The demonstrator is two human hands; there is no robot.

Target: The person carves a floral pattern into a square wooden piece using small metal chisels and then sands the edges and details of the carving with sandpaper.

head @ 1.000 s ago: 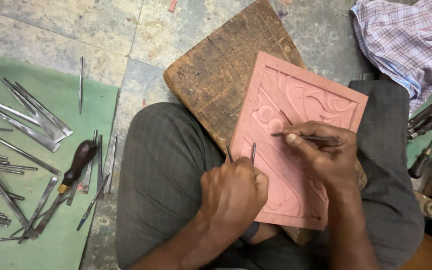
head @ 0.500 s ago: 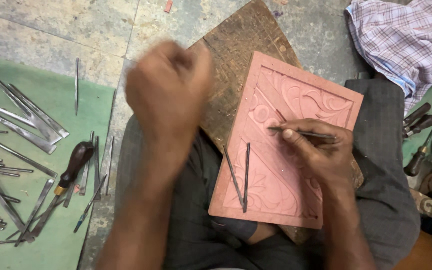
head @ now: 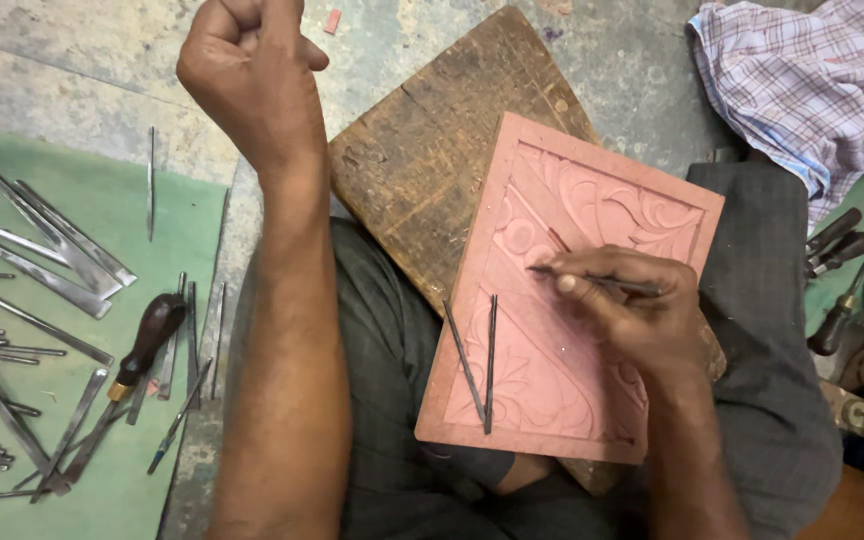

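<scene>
The person sits with a pink carved slab (head: 562, 330) propped on the lap, leaning on a worn wooden board (head: 432, 150) that juts toward the far edge of the floor. Nearest, two thin metal rods (head: 480, 360) lie loose on the slab's near-left part, meeting in a narrow V at its near edge.

Just beyond them, the right hand (head: 632, 310) rests on the slab's middle, its fingers (head: 577, 285) pinched together around a slim carving tool (head: 592, 280) whose tip points left onto the flat diagonal band between the floral reliefs.

On the left of the floor a green mat (head: 12, 500) carries many flat steel chisels (head: 42, 250) and a dark wooden-handled tool (head: 147, 340) near its right edge.

On the right, beside the knee, more dark-handled tools (head: 837, 240) lie on another green surface.

Farther off, the left hand (head: 252, 70) is raised above the grey floor (head: 52, 60), well clear of the slab, curled into a closed fist; whether it holds anything cannot be told.

At the far right corner lies a crumpled checked cloth (head: 812, 90).
</scene>
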